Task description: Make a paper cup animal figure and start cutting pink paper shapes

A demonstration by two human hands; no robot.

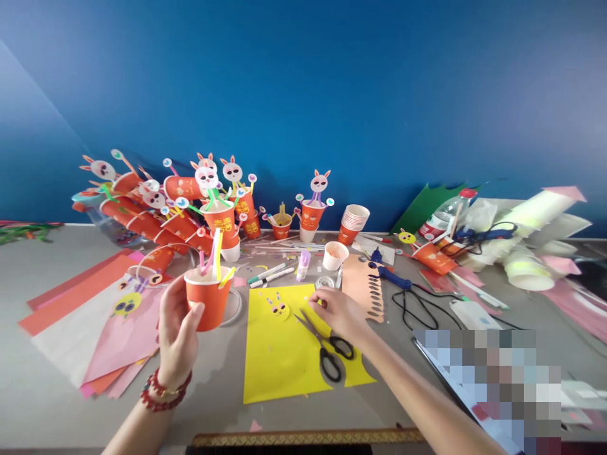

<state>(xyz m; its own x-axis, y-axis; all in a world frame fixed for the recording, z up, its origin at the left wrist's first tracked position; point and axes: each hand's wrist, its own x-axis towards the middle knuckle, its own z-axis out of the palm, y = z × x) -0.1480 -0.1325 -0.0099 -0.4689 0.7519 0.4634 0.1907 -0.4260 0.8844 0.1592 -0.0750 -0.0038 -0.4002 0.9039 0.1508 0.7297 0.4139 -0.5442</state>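
Observation:
My left hand [177,328] is wrapped round an orange-red paper cup [207,302], held upright above the table. Pink and yellow stems [217,259] stick out of its top. Over the upper right of a yellow sheet [279,354] hovers my right hand [334,308], its fingertips pinched together; whether anything small is between them I cannot tell. Just below it, black-handled scissors [326,344] lie on the sheet with their blades slightly parted. A yellow rabbit face cutout [279,308] rests to the left of the blades. Close behind my right hand sits a tape roll [324,282].
Finished rabbit cups [218,215] crowd the back left. Coloured paper [80,335] lies at left. Behind the sheet stand a glue stick [303,265], a white cup [336,255] and stacked cups [353,224]. A blue glue gun [391,276] trails its cord at right, near a tablet [455,379].

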